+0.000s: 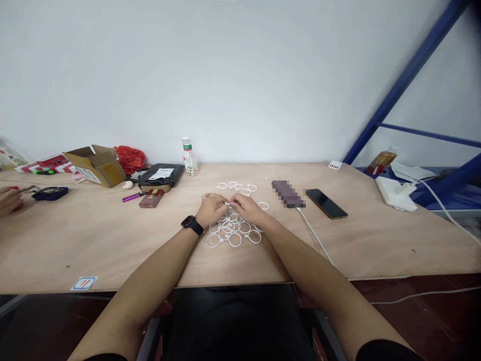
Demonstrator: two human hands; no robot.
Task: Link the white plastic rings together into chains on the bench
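From the head view, your left hand (211,210), with a black wristwatch (193,225) on its wrist, and your right hand (247,208) meet over a light brown wooden tabletop (244,271). Your fingertips are pinched together on a small white ring-like piece (229,204), though your fingers cover most of it, so you cannot tell its exact shape there. Just in front of you, on the near side of your hands, lies a cluster of thin round white rings (227,228), several overlapping and some showing a small knob. Beyond your fingers sits a smaller group of white rings (236,186), and one lone white ring (263,209) rests just beside your right hand. Farther right lie a dark purple pixelated rectangular item (288,194) with a white cable (315,234) running from it, and a black flat phone (326,203). On your left are a small dark red box (151,198), a black plastic package (161,174) and an open brown cardboard box (97,165); near the wall stands a clear bottle with a white cap (190,159). Another person's hand (9,200) shows at the far left edge.
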